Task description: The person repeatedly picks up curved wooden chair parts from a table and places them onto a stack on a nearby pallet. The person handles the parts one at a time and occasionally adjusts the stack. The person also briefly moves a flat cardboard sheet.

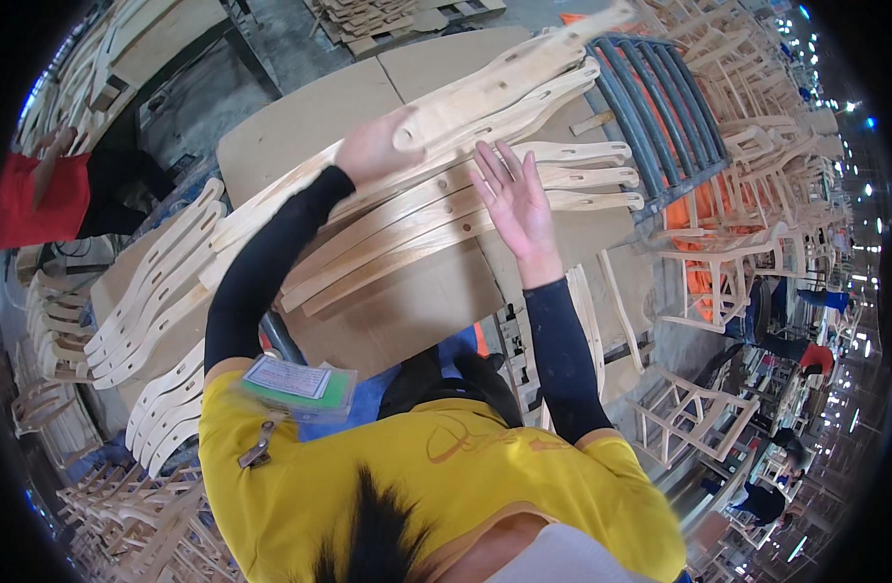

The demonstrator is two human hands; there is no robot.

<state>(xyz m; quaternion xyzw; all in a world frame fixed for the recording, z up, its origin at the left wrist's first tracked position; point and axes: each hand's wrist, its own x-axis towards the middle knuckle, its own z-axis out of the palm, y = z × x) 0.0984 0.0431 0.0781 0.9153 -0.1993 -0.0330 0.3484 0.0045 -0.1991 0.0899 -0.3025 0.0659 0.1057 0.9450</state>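
My left hand (378, 148), smeared by motion, is closed around a long pale wooden chair leg (494, 89) with a slot cut in it. The far end of that leg is blurred and reaches up to the right over the other pieces. Palm up and fingers spread, my right hand (516, 206) holds nothing. It hovers over a row of curved chair legs (407, 233) lying side by side, with slots near their ends and small dark holes midway. Under them is a brown cardboard-covered table (397, 311).
More slotted wooden parts (164, 282) lie stacked at the left. A dark metal rack (660, 112) stands at the table's right end. Chair frames (718, 262) crowd the right side. A person in a red top (37, 199) is at the far left.
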